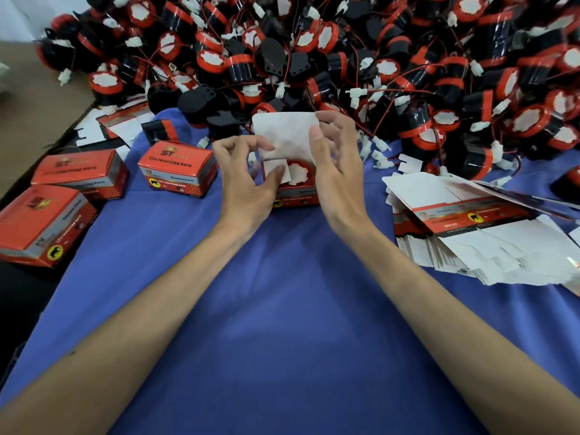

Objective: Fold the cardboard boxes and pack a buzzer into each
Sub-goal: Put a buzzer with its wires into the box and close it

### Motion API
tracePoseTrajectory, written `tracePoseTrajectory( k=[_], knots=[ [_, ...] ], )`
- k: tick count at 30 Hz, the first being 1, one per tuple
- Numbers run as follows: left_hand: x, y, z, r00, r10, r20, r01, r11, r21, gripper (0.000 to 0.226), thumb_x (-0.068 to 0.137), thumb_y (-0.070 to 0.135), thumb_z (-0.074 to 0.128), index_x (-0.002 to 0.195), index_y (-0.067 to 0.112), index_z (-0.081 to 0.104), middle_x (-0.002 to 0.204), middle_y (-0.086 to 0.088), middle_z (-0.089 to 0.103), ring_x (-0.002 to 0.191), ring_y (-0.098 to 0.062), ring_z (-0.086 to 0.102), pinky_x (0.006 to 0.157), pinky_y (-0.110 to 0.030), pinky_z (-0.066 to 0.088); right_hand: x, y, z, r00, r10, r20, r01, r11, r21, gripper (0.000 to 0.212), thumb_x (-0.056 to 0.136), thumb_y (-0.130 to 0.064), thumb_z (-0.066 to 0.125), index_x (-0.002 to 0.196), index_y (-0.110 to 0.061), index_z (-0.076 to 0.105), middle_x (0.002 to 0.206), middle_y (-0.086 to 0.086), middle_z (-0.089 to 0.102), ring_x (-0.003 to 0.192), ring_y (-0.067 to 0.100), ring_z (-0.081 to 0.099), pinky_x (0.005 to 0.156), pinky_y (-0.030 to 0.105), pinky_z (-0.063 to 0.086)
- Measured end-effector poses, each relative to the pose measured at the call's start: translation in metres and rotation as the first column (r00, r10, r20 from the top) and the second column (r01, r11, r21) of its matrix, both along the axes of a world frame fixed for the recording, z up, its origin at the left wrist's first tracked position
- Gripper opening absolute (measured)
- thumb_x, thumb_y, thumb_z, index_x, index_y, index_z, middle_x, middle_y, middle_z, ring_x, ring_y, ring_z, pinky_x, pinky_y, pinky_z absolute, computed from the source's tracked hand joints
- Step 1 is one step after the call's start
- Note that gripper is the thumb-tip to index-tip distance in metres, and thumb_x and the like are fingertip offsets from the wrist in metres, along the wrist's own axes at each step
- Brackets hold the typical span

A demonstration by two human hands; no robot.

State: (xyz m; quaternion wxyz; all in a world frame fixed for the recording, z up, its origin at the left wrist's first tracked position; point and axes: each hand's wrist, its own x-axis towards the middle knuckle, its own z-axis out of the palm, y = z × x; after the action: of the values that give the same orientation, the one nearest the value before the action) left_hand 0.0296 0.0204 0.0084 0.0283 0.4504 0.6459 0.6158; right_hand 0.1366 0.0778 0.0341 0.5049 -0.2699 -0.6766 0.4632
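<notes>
A red cardboard box (295,196) stands open on the blue cloth in the middle, with a red and black buzzer (299,174) inside it. Its white lid flap (284,133) stands up. My left hand (248,177) holds the box's left side, its thumb on a small white side flap and its fingers curled at the lid's lower edge. My right hand (335,161) pinches the lid flap's right edge between thumb and fingers.
A big heap of red and black buzzers (345,58) with white plugs fills the far side. Three closed red boxes (179,169) lie at the left. A stack of flat unfolded boxes (477,227) lies at the right. Blue cloth (282,309) covers the table.
</notes>
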Motion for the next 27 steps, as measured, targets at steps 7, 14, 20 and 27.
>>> tracePoseTrajectory(
  k=[7, 14, 20, 27],
  knots=[
    [0.001, -0.001, 0.003, 0.998, -0.044, 0.04, 0.043, 0.999, 0.009, 0.049, 0.081, -0.001, 0.071, 0.12, 0.006, 0.042, 0.091, 0.002, 0.048, 0.081, -0.003, 0.049, 0.078, -0.012, 0.039, 0.003, 0.012, 0.008, 0.998, 0.064, -0.005, -0.064, 0.988, -0.141, 0.019, 0.098, -0.018, 0.052, 0.116, -0.024, 0.049, 0.069, 0.001, 0.063, 0.064, 0.016, 0.061, 0.071, 0.034, 0.05],
    [0.0, 0.002, 0.002, 0.982, -0.158, 0.108, 0.163, 0.986, -0.04, 0.077, 0.086, 0.002, 0.066, 0.149, 0.008, 0.022, 0.082, 0.007, 0.059, 0.09, -0.012, 0.06, 0.095, -0.025, 0.044, 0.005, 0.017, 0.019, 0.966, 0.227, 0.124, -0.188, 0.946, -0.266, 0.018, 0.099, -0.05, 0.038, 0.11, -0.04, 0.048, 0.076, 0.012, 0.072, 0.07, 0.02, 0.071, 0.069, 0.025, 0.053],
    [0.0, 0.001, 0.007, 0.921, -0.215, 0.324, 0.185, 0.975, 0.121, 0.014, 0.091, 0.038, 0.049, 0.092, 0.025, 0.055, 0.07, 0.011, 0.069, 0.078, -0.007, 0.065, 0.077, -0.02, 0.05, 0.006, 0.02, 0.016, 0.978, 0.208, 0.012, -0.187, 0.899, -0.395, 0.033, 0.097, -0.041, 0.053, 0.083, -0.012, 0.062, 0.073, 0.003, 0.073, 0.064, 0.012, 0.068, 0.06, 0.016, 0.051],
    [0.0, 0.0, 0.008, 0.91, -0.185, 0.37, 0.136, 0.979, 0.153, 0.013, 0.091, 0.034, 0.058, 0.085, 0.023, 0.06, 0.074, 0.012, 0.073, 0.077, -0.005, 0.07, 0.071, -0.016, 0.051, 0.013, 0.026, 0.015, 0.945, 0.321, -0.057, -0.313, 0.845, -0.433, 0.009, 0.091, -0.018, 0.065, 0.091, -0.011, 0.07, 0.081, 0.002, 0.075, 0.076, 0.008, 0.071, 0.066, 0.013, 0.051]
  ],
)
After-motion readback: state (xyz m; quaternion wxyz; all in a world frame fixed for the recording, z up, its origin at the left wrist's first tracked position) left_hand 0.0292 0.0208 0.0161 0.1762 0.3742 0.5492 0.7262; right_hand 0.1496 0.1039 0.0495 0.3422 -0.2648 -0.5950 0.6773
